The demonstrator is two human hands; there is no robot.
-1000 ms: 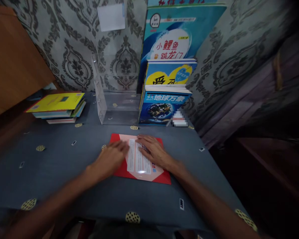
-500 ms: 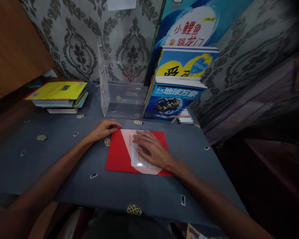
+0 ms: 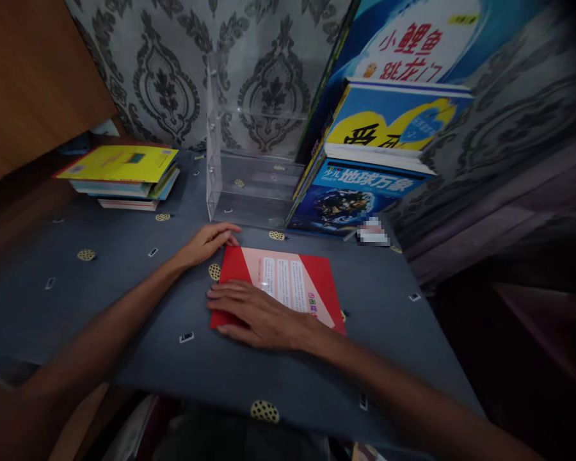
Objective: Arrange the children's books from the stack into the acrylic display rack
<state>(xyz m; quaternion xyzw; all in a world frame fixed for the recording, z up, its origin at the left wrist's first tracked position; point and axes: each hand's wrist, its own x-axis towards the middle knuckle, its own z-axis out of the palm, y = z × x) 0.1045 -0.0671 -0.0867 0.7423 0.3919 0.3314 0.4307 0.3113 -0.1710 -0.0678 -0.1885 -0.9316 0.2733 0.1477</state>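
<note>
A red book [image 3: 324,272] with a pale pink panel and white text boxes lies flat on the cloth-covered table. My left hand [image 3: 210,243] rests at its far left corner, fingers loosely stretched out and slightly bent, the tips by the corner. Across the book's near left part lies my right hand [image 3: 259,315], palm down, with its fingers extended over the red cover to the left edge. It hides the near left area and part of the near edge.
Behind the book stands a clear acrylic rack [image 3: 214,166]. To its right, picture books [image 3: 350,195] stand upright in tiers. A stack of books with a yellow cover [image 3: 125,163] lies at the far left. The patterned tablecloth [image 3: 139,282] spreads around, and a curtain [image 3: 480,211] hangs at right.
My right hand has slid from the middle of the book left and nearer to its near left corner, uncovering the text boxes. My left hand stays at the far left corner. The view has shifted slightly.
</note>
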